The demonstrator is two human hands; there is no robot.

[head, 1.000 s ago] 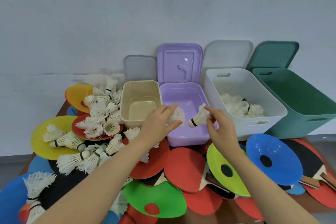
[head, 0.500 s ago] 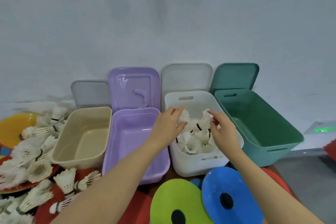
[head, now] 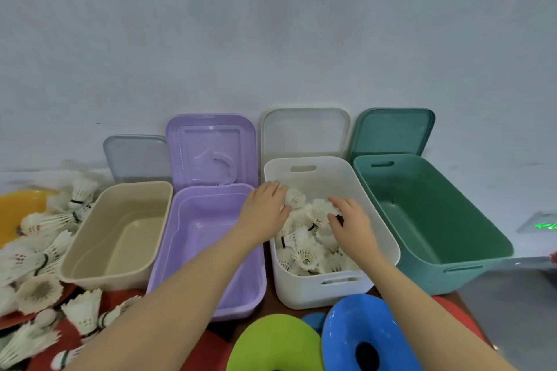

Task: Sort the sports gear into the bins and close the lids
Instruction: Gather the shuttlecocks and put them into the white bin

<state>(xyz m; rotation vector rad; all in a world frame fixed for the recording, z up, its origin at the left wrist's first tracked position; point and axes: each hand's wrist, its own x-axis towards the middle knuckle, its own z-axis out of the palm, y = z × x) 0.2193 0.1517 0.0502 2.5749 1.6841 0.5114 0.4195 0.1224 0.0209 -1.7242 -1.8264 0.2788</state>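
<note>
Dropping shuttlecocks (head: pixel 304 253) into white bin (head: pixel 388 238): left hand (head: pixel 265 211) and right hand (head: pixel 351 221) over it, fingers relaxed, holding nothing. Best release low, inside rim.

Location type: a plain indoor sorting station, not identifiably domestic or commercial. Evidence: a bare pale grey painted wall (head: pixel 271 39) directly behind the white plastic bin (head: pixel 331 283); to that bin's left, purple (head: pixel 208 286) and beige (head: pixel 114 268) plastic bins; to its right, a green plastic bin (head: pixel 452 271). All four lids lean against the wall.
</note>
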